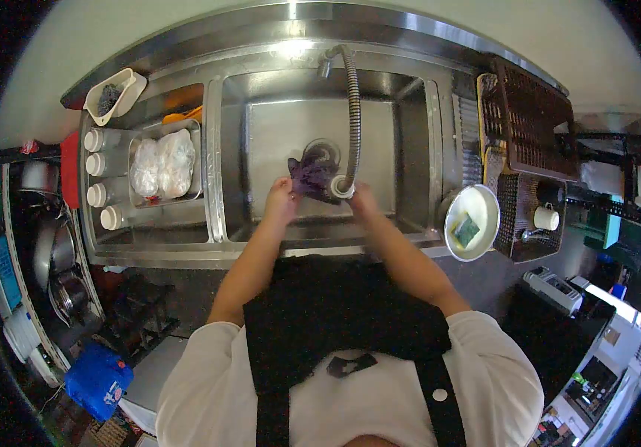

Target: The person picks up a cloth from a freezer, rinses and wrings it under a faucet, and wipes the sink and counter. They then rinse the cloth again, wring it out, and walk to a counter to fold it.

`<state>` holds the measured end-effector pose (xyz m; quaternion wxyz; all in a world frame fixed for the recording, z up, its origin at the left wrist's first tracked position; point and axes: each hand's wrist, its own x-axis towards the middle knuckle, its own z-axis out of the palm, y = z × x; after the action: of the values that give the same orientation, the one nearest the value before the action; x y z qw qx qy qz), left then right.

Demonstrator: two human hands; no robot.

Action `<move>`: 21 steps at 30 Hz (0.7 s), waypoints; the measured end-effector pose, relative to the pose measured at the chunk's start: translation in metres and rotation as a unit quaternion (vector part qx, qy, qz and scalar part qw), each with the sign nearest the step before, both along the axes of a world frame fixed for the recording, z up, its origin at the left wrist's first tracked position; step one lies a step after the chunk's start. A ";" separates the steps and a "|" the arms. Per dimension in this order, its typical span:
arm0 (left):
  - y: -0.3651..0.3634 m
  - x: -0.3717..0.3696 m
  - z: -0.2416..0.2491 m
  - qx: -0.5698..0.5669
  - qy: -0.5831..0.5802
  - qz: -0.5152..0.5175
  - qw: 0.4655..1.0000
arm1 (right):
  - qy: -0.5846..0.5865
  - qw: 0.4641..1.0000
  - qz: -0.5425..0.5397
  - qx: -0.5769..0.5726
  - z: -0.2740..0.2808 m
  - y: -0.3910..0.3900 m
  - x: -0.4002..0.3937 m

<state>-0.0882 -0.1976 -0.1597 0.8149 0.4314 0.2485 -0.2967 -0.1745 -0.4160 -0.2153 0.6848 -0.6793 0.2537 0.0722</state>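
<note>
A crumpled, dark purple piece of thin material (313, 177), cloth-like or leafy, hangs over the sink basin (276, 123) near the drain (324, 150). My left hand (282, 197) is closed on its left edge. On the right, my right hand (363, 200) is at the white end (342, 187) of a ribbed metal hose (353, 104). Its fingers curl inward and are partly hidden by that end, so whether they grip the hose or the purple material does not show. Both forearms reach over the sink's front edge.
At left stand several white-capped bottles (97, 195), a metal tray (200, 160) with plastic-wrapped bundles (162, 165), and a cream tub (133, 93) with a scrubber. At right are a white bowl (490, 212) with a green sponge (466, 232), brown dish racks (540, 123) and a white mug (546, 218).
</note>
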 end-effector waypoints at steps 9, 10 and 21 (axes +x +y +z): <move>0.036 0.021 0.017 -0.069 0.203 -0.128 0.968 | 0.133 0.847 -0.259 0.445 0.133 0.011 0.038; 0.022 0.018 0.017 -0.035 0.228 -0.200 0.952 | 0.150 0.920 -0.169 0.320 0.119 0.019 0.036; 0.000 0.026 0.103 -0.103 0.049 -0.330 0.937 | 0.050 0.859 0.229 -0.454 0.054 0.020 0.019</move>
<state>-0.0618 -0.1973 -0.0568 0.6981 0.3875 0.1003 -0.5937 -0.1550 -0.3960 -0.1612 0.2504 -0.9495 0.1295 0.1379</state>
